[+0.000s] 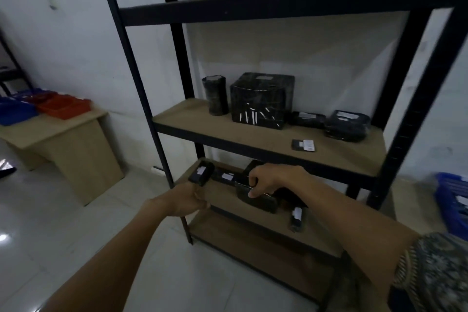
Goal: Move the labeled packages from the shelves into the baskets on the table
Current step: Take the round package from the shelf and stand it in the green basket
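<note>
Both my hands reach to the lower shelf [228,200] of a black metal rack. My left hand [187,200] grips a small black package with a white label [201,173], held up at the shelf's left corner. My right hand [266,181] curls its fingers over a larger black package [260,201] lying on that shelf. Another small labeled package [296,218] lies to its right. On the middle shelf [253,134] stand a black wrapped cylinder [215,96], a black box [262,100], two flat black packages [307,119] [347,124] and a small labeled one [303,145].
A wooden table [63,139] stands at the left against the wall, bearing a red basket [64,106] and a blue basket [15,109]. Another blue basket [453,200] sits on the floor at the right edge. The rack's black posts [141,99] frame the shelves. White tiled floor lies between rack and table.
</note>
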